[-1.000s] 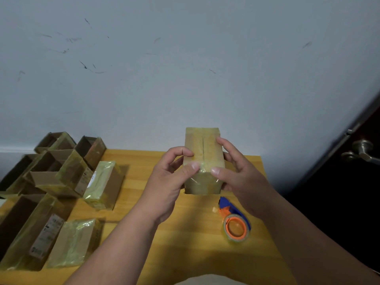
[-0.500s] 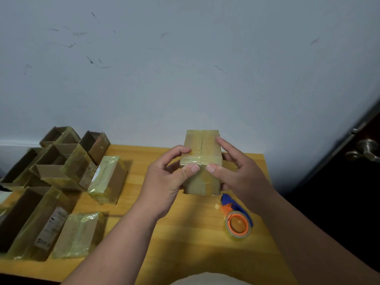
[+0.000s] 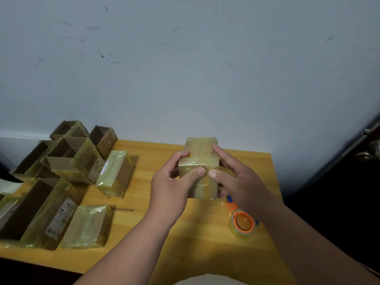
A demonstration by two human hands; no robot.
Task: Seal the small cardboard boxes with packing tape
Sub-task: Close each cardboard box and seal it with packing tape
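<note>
A person's two bare hands hold a small cardboard box [image 3: 200, 161] above the far middle of a wooden table [image 3: 185, 243], seen from a head-worn camera looking down. The box is closed and covered in glossy, yellowish packing tape, with a seam line running along its top face. The left hand [image 3: 172, 188] grips the box from the left, fingers curled round its side and the thumb pressed flat on the near face. The right hand [image 3: 238, 182] grips it from the right in the same way — its thumb lies on the near face, tip almost meeting the left thumb, while its index finger rests along the top right edge. Just beside the right wrist, on the table, lies a tape dispenser [image 3: 242, 223] with an orange core, a blue handle and a roll of clear tape. On the left side of the table sit more boxes: two taped boxes [image 3: 115, 175], one near the middle and one closer to the front edge, and behind and left of them a cluster of open boxes [image 3: 67, 153] with their flaps up, some bearing white labels. A pale grey wall [image 3: 185, 68] with dark scuff marks rises behind the table, and at the far right a dark door with a metal door handle [image 3: 370, 151] is partly visible.
</note>
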